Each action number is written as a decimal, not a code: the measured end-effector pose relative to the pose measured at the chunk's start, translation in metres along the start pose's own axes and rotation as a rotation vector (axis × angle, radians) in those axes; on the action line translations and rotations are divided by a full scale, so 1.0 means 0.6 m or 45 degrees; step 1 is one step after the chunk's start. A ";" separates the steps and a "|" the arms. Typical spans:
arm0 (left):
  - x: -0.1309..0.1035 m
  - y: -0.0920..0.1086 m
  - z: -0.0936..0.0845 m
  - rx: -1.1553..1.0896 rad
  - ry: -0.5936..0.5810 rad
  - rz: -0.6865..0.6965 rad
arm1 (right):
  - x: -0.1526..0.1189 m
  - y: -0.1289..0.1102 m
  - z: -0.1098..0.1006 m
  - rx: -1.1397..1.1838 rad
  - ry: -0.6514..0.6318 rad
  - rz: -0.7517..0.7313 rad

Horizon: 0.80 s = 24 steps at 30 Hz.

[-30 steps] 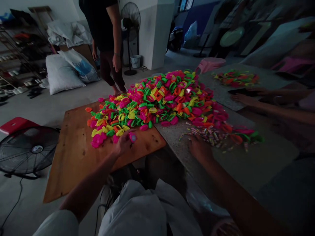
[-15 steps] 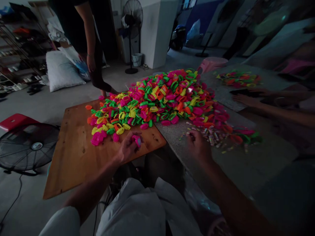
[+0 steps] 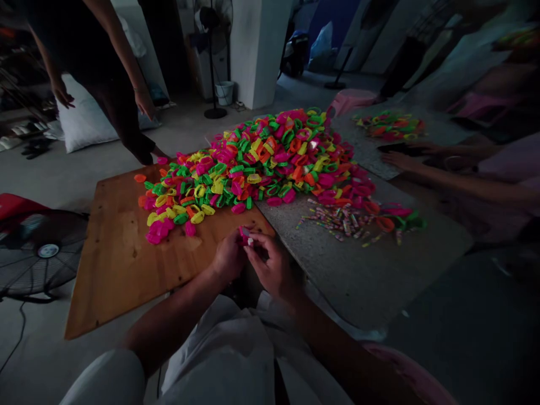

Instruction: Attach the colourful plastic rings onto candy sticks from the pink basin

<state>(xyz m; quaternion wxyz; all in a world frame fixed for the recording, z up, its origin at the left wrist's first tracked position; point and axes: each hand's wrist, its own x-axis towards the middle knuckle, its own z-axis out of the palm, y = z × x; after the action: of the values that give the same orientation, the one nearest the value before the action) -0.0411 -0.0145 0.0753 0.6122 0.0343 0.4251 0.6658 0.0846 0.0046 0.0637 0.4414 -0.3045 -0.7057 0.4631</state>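
Observation:
My left hand is closed around a pink plastic toy watch above the near edge of the wooden board. My right hand pinches a small wrapped candy roll, its whitish end showing against the toy watch; the fingers hide most of it. Beyond both hands rises a big heap of toy watches in pink, green, yellow and orange. Right of the heap's front lie many small, colourful wrapped candy rolls, loose on the grey tabletop.
The wooden board adjoins the grey tabletop. A floor fan stands at left. One person stands behind the board; another person's hand rests at the right near a smaller pile. A pink stool stands behind.
My right hand has left the candy rolls and come left to meet my left hand at the toy watch. The standing person has shifted left in view as the camera turned slightly.

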 end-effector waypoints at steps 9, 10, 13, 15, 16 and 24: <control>-0.015 -0.006 -0.015 0.311 -0.048 0.144 | 0.018 -0.007 -0.013 0.219 0.083 0.179; -0.017 -0.005 -0.015 0.350 -0.053 0.147 | 0.020 -0.007 -0.014 0.235 0.076 0.186; -0.017 -0.004 -0.014 0.403 -0.040 0.244 | 0.022 -0.004 -0.015 0.269 0.041 0.208; -0.014 -0.005 -0.012 0.403 0.001 0.412 | 0.022 -0.001 -0.014 0.278 0.034 0.231; -0.013 -0.005 -0.012 0.409 0.012 0.508 | 0.021 0.001 -0.013 0.281 0.033 0.249; -0.032 -0.006 -0.030 0.706 -0.082 0.728 | 0.020 -0.004 -0.011 0.302 0.042 0.325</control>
<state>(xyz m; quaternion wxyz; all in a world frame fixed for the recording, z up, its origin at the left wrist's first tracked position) -0.0438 -0.0407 0.0706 0.3826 0.3361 0.5426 0.6680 0.0854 0.0166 0.0710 0.4235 -0.3449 -0.5943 0.5903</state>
